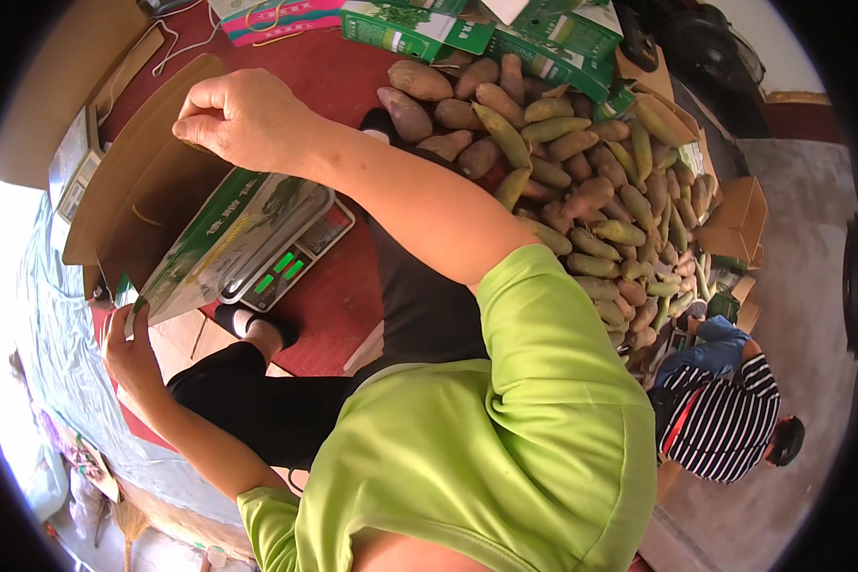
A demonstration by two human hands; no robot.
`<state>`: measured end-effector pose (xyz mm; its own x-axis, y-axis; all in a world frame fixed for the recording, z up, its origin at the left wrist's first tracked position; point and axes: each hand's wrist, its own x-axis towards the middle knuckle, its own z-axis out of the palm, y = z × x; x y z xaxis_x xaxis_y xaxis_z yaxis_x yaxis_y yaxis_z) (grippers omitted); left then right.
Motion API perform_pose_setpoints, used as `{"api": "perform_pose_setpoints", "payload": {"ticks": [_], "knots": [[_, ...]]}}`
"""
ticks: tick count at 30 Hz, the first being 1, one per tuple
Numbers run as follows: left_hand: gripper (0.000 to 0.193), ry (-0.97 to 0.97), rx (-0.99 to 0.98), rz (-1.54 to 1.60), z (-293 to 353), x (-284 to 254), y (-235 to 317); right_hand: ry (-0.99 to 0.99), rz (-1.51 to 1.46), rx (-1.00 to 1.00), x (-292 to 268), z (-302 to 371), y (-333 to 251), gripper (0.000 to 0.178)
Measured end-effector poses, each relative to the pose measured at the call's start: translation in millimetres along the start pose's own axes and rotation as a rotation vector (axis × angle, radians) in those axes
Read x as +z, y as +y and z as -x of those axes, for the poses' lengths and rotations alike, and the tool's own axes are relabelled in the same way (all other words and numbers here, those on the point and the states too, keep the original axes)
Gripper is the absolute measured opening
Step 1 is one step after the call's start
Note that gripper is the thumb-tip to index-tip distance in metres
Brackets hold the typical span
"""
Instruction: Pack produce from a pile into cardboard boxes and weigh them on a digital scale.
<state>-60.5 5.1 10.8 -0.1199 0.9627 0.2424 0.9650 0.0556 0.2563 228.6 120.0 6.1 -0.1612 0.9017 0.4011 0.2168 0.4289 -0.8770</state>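
Observation:
An open cardboard box (224, 229), green and white outside and brown inside, sits tilted on a digital scale (291, 262) with a lit green display. My left hand (132, 357) pinches the box's near left corner between thumb and fingers. Above the box's far end, my right hand (248, 119) is closed with its fingertips curled together; whatever is in them is hidden. A raised brown flap (124, 181) stands up on the far left side of the box. Inside the box a thin cord (148, 214) shows against the cardboard.
To the right lies a large heap of sweet potatoes (591, 195) mixed with green corn ears (500, 133). Green printed cartons (543, 57) lie behind it. A person in a striped shirt (729, 429) bends at the far right. Crinkled plastic sheeting (52, 305) hangs at left.

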Motion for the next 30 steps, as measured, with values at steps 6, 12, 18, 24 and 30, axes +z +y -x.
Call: {"api": "perform_pose_setpoints", "payload": {"ticks": [6, 12, 18, 24, 30], "knots": [[0.015, -0.008, 0.025, 0.021, -1.2, 5.4, -9.5, 0.203, -0.19, 0.049, -53.4, 41.4, -8.8, 0.015], [0.016, 0.0, -0.013, 0.03, 2.0, 3.4, -9.1, 0.409, -0.025, 0.524, -136.0, 157.1, 106.3, 0.016], [0.016, -0.002, -0.039, 0.055, 0.0, 6.9, -5.8, 0.537, 0.547, 0.95, -221.6, 318.7, 229.9, 0.022], [0.015, 0.044, -0.088, 0.031, 4.0, 5.9, -4.2, 0.619, 0.599, 1.246, -253.4, 343.9, 266.6, 0.036], [0.012, 0.066, -0.134, 0.001, 5.8, 9.3, 3.0, 0.498, 0.661, 1.187, -256.6, 319.8, 280.5, 0.071]]}}
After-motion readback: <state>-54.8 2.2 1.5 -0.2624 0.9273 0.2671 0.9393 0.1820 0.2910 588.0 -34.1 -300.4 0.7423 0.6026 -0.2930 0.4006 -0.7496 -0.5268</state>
